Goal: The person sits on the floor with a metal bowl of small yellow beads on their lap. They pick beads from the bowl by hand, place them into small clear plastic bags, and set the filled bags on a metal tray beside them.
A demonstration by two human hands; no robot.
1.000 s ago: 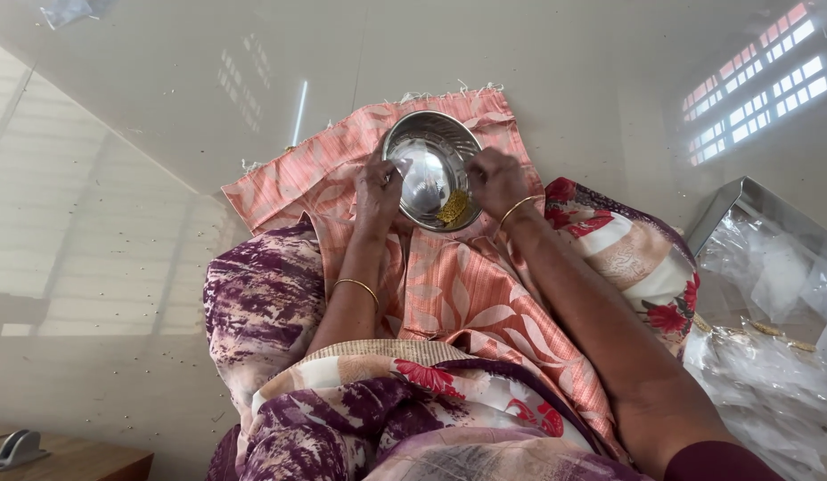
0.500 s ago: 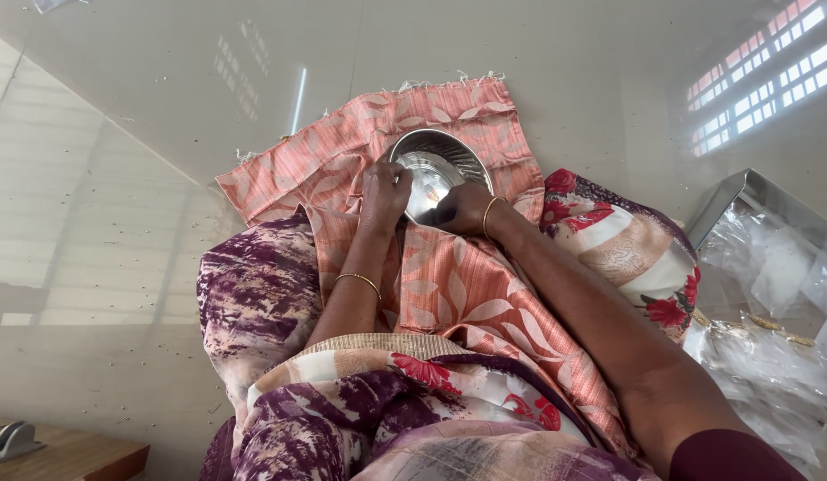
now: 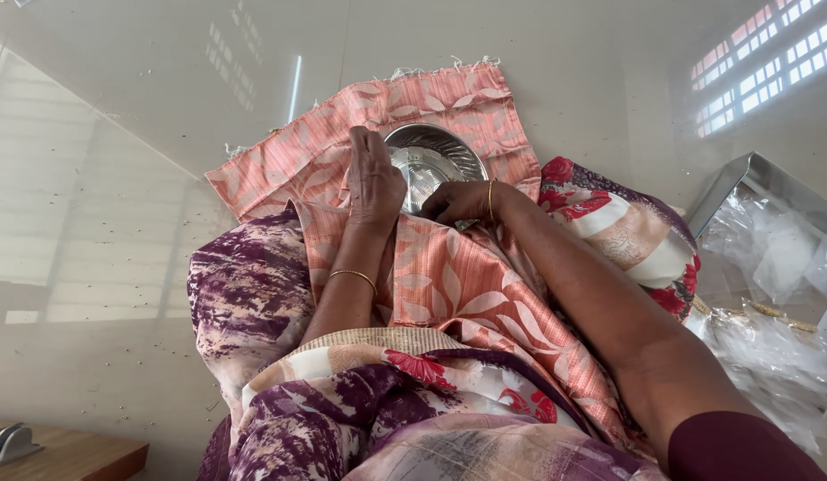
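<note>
Both hands now cover more of the steel bowl on the pink cloth. The left hand lies flat and open at its rim; the right hand curls over its near edge, gripping it.

Bare forearms, both ending in uncovered hands: left hand, right hand; thin gold bangle on the left wrist; second gold bangle on the right wrist. Maroon sleeve on the right upper arm; draped garment printed in purple, cream and red florals.
</note>
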